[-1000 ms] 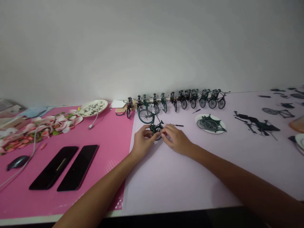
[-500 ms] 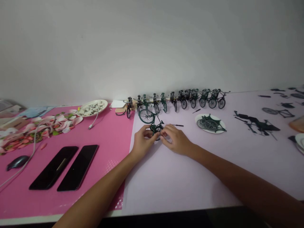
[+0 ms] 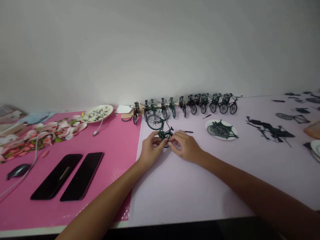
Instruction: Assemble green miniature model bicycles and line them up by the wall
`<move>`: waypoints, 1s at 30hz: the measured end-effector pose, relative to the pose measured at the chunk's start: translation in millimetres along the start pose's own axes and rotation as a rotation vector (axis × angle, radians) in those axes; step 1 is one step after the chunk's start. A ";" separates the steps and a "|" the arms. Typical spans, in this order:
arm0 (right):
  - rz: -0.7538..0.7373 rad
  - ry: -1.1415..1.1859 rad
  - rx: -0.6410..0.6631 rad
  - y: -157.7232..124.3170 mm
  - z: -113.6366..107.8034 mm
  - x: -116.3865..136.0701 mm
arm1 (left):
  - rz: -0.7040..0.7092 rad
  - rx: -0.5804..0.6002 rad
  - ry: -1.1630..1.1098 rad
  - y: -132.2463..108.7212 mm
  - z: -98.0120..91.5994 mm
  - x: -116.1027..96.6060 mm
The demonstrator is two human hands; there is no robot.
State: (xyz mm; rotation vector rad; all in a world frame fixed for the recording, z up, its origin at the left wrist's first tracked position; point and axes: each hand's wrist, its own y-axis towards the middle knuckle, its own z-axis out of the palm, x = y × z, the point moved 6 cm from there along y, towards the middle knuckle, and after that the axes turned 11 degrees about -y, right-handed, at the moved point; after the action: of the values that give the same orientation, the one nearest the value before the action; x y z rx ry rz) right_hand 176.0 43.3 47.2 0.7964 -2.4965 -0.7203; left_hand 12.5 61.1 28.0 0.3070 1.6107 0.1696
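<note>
A dark green model bicycle (image 3: pixel 162 129) is held on its lilac work surface, one wheel (image 3: pixel 154 122) toward the wall and the other between my fingers. My left hand (image 3: pixel 152 146) grips it from the left, thumb pressed near the closer wheel. From the right, the fingertips of my right hand (image 3: pixel 185 144) pinch at that same wheel. Any small part between those fingertips is too small to make out. A thin dark tool (image 3: pixel 188 131) lies just beyond my right hand.
Several finished-looking model bicycles (image 3: pixel 203 104) stand along the wall. A white plate (image 3: pixel 235 136) with green frames and wheels is to the right, near loose dark parts (image 3: pixel 271 130). Two black phones (image 3: pixel 82 176), petals (image 3: pixel 62 128) and a cable (image 3: pixel 37 150) lie left.
The model bicycle has tilted very slightly to the right. Both hands stay at the closer wheel with hardly any movement.
</note>
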 end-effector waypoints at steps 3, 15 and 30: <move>-0.007 0.004 -0.026 0.1 -0.4 0.7 | 0.002 0.001 -0.001 0.1 0.3 -0.7; 0.042 -0.008 0.009 -1.5 2.6 -3.4 | 0.022 0.017 0.035 -0.3 0.4 -3.2; 0.076 -0.014 -0.003 -2.2 3.5 -4.5 | 0.029 0.030 0.028 0.2 1.0 -2.2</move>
State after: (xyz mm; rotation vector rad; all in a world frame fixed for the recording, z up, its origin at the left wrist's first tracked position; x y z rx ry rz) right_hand 178.4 45.7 42.1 0.6932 -2.5235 -0.7052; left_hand 13.6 60.6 30.1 0.3526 1.6387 0.1724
